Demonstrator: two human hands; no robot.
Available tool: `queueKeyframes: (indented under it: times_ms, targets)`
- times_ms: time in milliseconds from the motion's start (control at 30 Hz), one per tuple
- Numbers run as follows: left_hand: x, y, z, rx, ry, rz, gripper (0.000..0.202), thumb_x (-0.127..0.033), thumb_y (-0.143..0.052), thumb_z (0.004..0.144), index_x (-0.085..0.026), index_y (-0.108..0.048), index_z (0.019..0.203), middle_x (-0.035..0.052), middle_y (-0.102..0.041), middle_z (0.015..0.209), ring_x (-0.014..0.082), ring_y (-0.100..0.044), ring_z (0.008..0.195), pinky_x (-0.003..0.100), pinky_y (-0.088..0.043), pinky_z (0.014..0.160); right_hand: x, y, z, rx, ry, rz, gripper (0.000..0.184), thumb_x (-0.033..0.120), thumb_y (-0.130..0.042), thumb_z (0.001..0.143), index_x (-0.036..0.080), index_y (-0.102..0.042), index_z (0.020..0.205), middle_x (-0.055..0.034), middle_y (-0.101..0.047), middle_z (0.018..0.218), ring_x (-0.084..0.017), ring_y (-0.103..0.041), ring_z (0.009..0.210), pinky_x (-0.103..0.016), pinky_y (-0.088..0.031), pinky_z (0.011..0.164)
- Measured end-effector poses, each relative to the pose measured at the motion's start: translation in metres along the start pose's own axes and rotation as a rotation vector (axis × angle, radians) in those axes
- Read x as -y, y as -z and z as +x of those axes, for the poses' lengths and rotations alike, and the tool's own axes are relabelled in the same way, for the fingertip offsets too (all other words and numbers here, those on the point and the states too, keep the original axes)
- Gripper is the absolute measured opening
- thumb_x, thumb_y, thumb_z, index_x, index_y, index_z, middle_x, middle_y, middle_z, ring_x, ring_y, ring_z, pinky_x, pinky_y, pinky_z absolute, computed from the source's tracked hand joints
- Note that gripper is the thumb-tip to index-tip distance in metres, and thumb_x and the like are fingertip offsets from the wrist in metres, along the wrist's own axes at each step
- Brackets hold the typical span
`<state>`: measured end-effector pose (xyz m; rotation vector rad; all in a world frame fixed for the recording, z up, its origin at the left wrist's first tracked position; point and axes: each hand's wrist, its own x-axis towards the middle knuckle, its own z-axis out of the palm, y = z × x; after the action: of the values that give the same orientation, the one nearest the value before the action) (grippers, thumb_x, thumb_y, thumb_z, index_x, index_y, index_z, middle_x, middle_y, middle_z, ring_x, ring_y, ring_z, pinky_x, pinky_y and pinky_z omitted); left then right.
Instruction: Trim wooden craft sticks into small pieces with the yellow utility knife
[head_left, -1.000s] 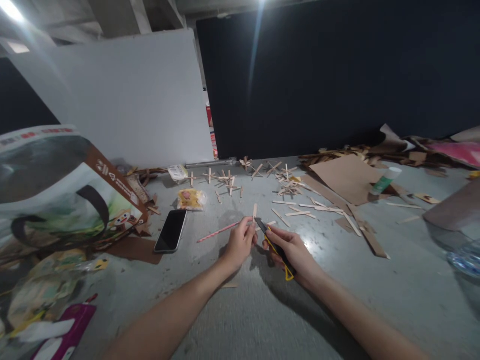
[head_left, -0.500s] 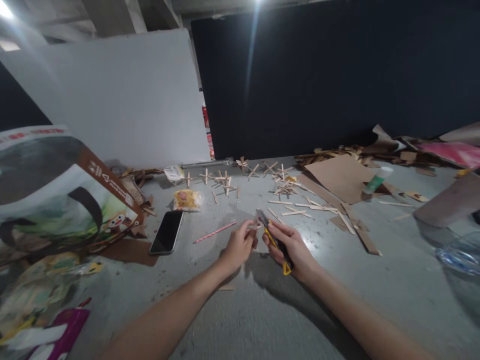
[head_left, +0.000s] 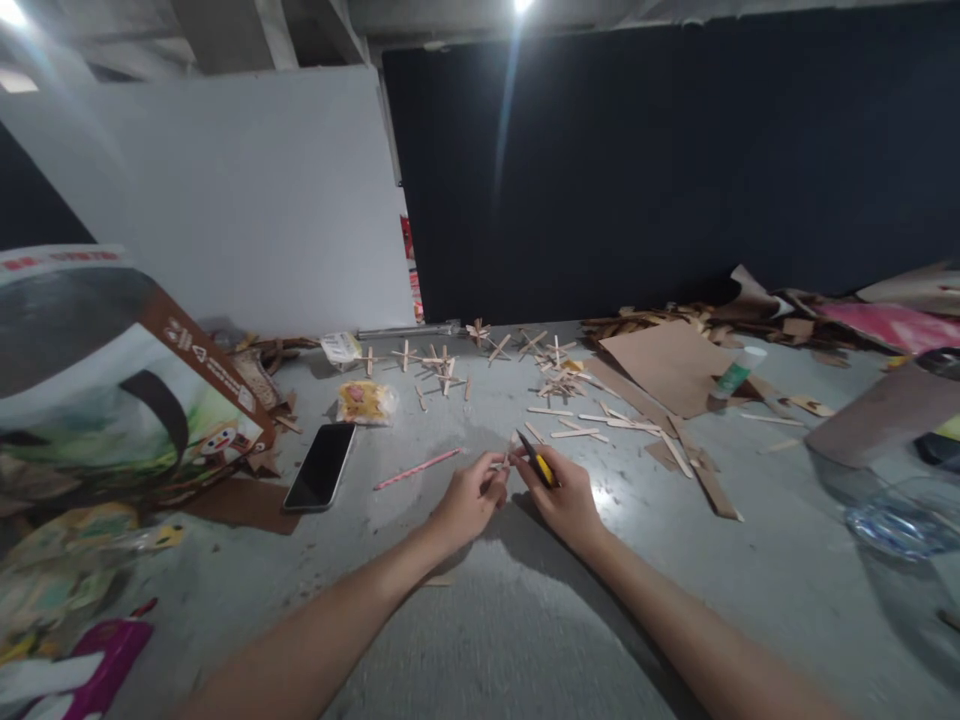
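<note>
My right hand is closed round a black and yellow utility knife, whose tip points up and left. My left hand pinches a short wooden stick right at the knife's tip. Both hands meet low over the grey table, near its middle. Loose wooden sticks lie just beyond the hands. Small glued stick crosses are spread further back. A pink straw lies to the left of my left hand.
A black phone lies at the left, beside a large printed bag. A yellow snack packet sits behind the phone. Cardboard sheets and scraps and a green and white glue stick lie at the right. A clear plastic container stands far right.
My right hand has turned over, so the knife's yellow tail no longer sticks out below it. The hands have drawn closer together round the short stick. The camera shifted slightly.
</note>
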<state>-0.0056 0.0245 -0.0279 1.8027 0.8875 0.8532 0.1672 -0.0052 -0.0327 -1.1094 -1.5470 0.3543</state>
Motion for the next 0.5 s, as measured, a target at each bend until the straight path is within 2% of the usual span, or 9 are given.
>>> queueKeyframes:
  times_ms: [100,300,500]
  targets:
    - [-0.0022,0.0,-0.0031,0.031,-0.019,0.025,0.045,-0.055,-0.05,0.102,-0.015,-0.065,0.115,-0.0032,-0.057,0.061,0.0142,-0.053,0.057,0.025,-0.039,0.06,-0.0029,-0.001,-0.0013,0.011,0.036,0.0,0.02,0.039,-0.063,0.098,0.023,-0.073,0.095,-0.0045,-0.078,0.081,-0.019,-0.072,0.066,-0.027,-0.056,0.065]
    - [-0.0017,0.0,-0.0043,0.029,0.011,0.04,0.036,-0.047,-0.054,0.1,-0.016,-0.064,0.115,-0.0031,-0.059,0.064,0.0133,-0.051,0.057,0.024,-0.038,0.059,-0.0081,-0.0047,-0.0034,0.009,0.008,-0.008,0.021,0.042,-0.064,0.099,0.023,-0.073,0.095,-0.004,-0.078,0.08,-0.019,-0.071,0.065,-0.026,-0.055,0.062]
    - [-0.0038,0.0011,-0.0021,0.037,0.058,0.06,0.04,-0.046,-0.054,0.099,-0.015,-0.064,0.121,-0.0031,-0.059,0.063,0.0132,-0.05,0.056,0.024,-0.037,0.058,-0.0094,-0.0071,-0.0021,0.042,-0.036,-0.006,0.022,0.041,-0.061,0.099,0.023,-0.072,0.094,-0.0052,-0.078,0.079,-0.02,-0.072,0.066,-0.027,-0.054,0.064]
